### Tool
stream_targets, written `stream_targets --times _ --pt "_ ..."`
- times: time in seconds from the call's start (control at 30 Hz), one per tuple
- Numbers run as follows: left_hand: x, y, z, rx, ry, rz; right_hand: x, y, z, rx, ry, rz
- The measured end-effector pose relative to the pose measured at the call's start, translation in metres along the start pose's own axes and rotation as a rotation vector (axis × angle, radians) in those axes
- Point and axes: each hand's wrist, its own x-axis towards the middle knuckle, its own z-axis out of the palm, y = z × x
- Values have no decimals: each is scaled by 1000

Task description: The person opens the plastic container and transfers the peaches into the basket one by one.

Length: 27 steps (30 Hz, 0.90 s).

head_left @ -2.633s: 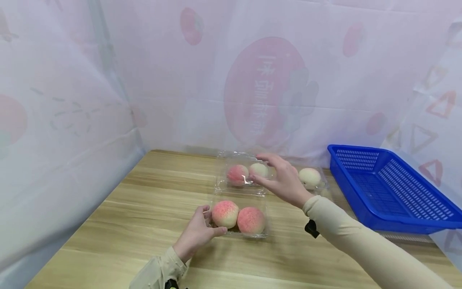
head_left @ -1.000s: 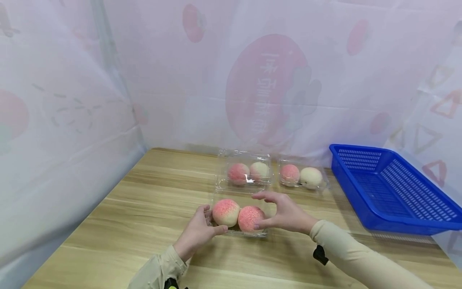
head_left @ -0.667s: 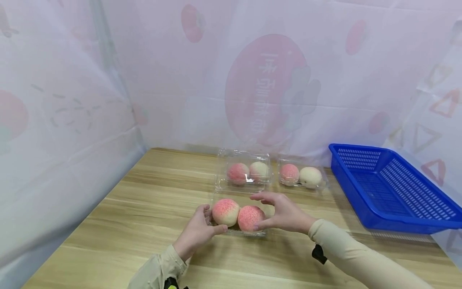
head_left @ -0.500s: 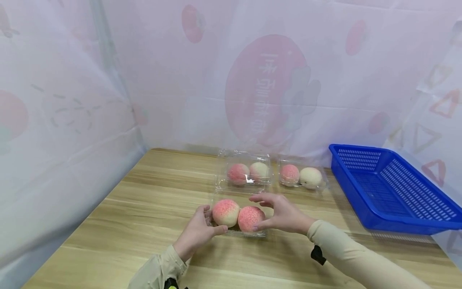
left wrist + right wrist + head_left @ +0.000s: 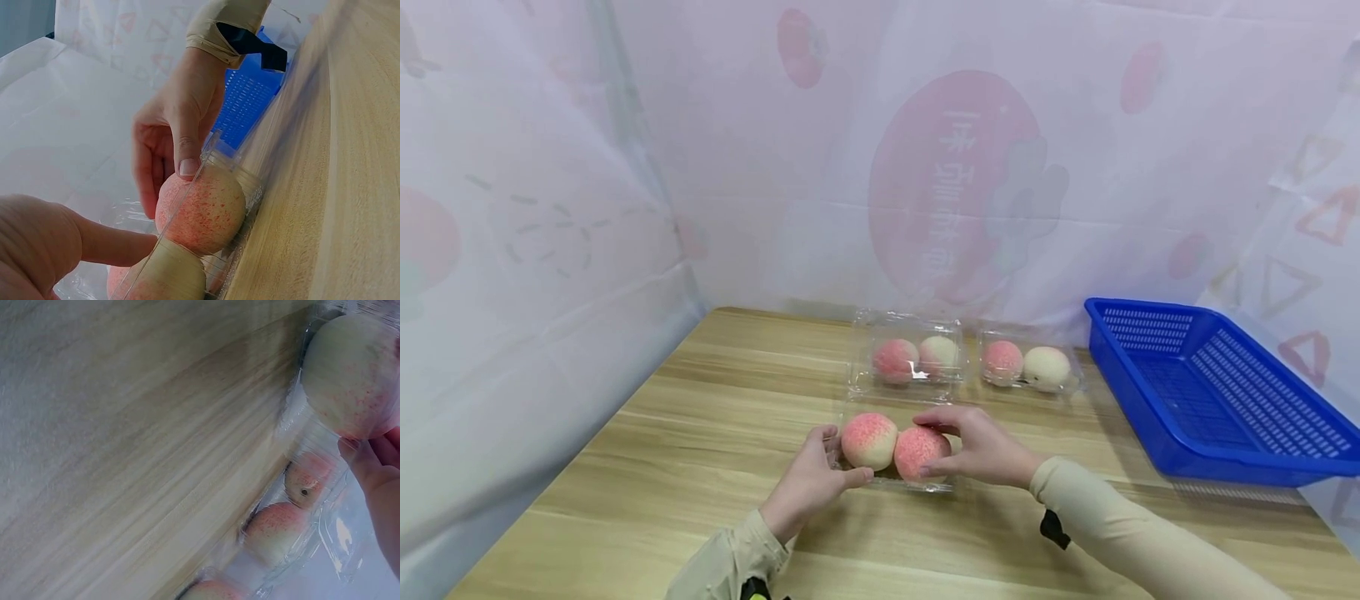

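In the head view, a clear plastic clamshell box (image 5: 917, 487) lies with its lid raised at the back and two pink-and-cream peaches inside. My left hand (image 5: 812, 482) grips the box's left front corner, thumb along the front rim, beside the left peach (image 5: 868, 442). Thumb and fingers of my right hand (image 5: 985, 450) hold the right peach (image 5: 919, 454) from its right side. The left wrist view shows the right thumb and fingers on that peach (image 5: 203, 209), which sits behind the clear rim. Some of the left fingers are hidden behind the box's side.
Behind stand two more clear boxes, one with peaches (image 5: 895, 361) seen through plastic, the other (image 5: 1078, 379) holding two peaches at its right. A blue plastic basket (image 5: 1165, 417) is at the right on the wooden table (image 5: 700, 433). Printed cloth (image 5: 760, 208) encloses the back and sides.
The right hand came down from near the raised lid to the right peach, and its fingers have closed onto it. The left hand has stayed at the box's corner.
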Motion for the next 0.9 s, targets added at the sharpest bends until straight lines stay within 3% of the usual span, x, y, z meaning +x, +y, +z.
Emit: stream_targets --times 0.23,0.9 --pt "0 -1 0 -11 -8 4 4 -1 1 -148 -16 -30" --pt "-1 0 0 -6 -13 11 8 -1 4 -245 -32 -11"
